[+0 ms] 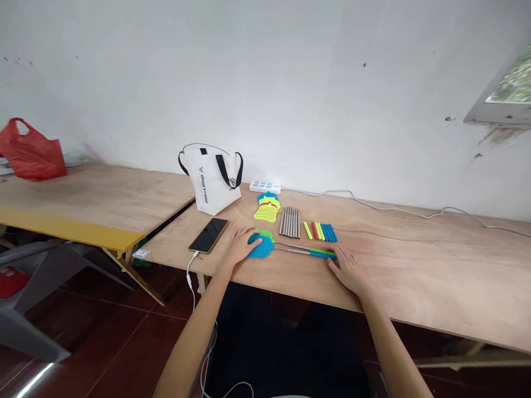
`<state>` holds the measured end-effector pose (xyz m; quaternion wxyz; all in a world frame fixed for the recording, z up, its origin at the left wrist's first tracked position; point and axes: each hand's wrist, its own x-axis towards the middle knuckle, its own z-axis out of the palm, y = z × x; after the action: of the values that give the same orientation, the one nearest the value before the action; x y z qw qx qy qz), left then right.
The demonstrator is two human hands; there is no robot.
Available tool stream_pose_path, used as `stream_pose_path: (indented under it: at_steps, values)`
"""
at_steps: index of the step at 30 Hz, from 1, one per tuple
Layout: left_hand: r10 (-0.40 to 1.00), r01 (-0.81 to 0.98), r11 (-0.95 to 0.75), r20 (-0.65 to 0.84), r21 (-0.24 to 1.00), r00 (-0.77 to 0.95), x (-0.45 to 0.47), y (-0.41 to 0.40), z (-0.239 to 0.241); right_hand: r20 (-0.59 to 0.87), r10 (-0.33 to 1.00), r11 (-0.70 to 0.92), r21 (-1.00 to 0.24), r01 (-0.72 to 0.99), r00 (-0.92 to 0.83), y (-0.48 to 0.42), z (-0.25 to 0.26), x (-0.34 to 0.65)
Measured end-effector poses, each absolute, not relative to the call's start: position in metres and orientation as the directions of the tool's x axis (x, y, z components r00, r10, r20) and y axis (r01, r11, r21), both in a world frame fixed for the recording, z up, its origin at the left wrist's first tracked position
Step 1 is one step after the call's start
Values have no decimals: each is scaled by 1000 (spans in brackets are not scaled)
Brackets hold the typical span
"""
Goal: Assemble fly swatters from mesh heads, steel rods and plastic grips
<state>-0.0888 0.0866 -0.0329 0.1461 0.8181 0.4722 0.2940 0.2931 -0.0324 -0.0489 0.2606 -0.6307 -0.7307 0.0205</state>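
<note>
Resting flat at frame center, left hand (pixel 243 246) covers blue swatter (pixel 260 249) head; right hand (pixel 348 269), fingers spread, touches its handle end.

Red bag (pixel 31 150); white tote (pixel 213 179); phone (pixel 208 235).

Blue swatter head (pixel 260 247), yellow mesh heads (pixel 266 211), red plastic bag (pixel 32 152), white tote (pixel 212 184) with black straps.

1. Bright, even daylight; the white wall (pixel 290 83) is almost washed out.
2. Window (pixel 512 83) at upper right glows, overexposed.
3. Soft, faint shadows on the table (pixel 415 265).
4. Wide-angle bending at the edges; floor (pixel 37 376) glare lower left.
</note>
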Motion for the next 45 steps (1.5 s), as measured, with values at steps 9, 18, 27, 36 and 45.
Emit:
stream_pose_path:
  at_steps: [9,18,27,36,45]
  values:
    - [861,727,-506,316,465,398,-89,85,-31,391,919,205,-380,902,-44,-30,-52,292]
    - [864,725,-502,321,471,389,-89,84,-32,374,925,211,-377,902,-60,-33,-43,288]
    - [859,706,-509,339,493,383,-91,89,-36,351,935,210,-439,874,-48,-33,-38,289]
    - [860,723,-508,327,468,392,-89,83,-34,350,936,202,-414,888,-50,-31,-41,287]
    - [869,745,-491,306,452,388,-86,80,-28,342,937,208,-385,899,-71,-30,-43,289]
